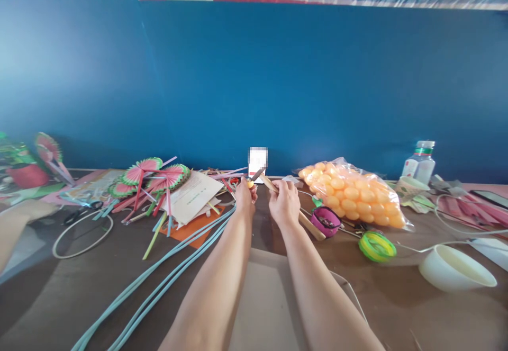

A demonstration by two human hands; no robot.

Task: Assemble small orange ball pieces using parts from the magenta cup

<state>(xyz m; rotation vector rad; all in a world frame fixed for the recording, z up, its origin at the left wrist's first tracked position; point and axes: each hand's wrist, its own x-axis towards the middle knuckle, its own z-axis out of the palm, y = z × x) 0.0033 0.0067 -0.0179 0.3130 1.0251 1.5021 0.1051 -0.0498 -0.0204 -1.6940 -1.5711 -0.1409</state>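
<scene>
My left hand (245, 198) is closed, its fingertips pinching a small yellow-orange piece (250, 183) whose kind I cannot make out. Close beside it, my right hand (284, 201) wraps round a long wooden-handled tool (311, 226). Its dark, blade-like tip points up and left toward the left fingertips; whether it touches the yellow piece I cannot tell. Behind both hands a lit phone screen (257, 161) stands upright against the blue partition. Several pale blue cords or tubes (174, 269) run along the left forearm and end near the left hand.
Right: a clear bag of orange balls (355, 195), a purple cup-like holder (325, 221), a green-yellow ring (377, 246), a white cup (456, 269) and a bottle (421, 163). Left: paper fans (143, 173), papers (194, 195), scissors (81, 210), a white hoop (55, 245) and another person's arm (19, 216).
</scene>
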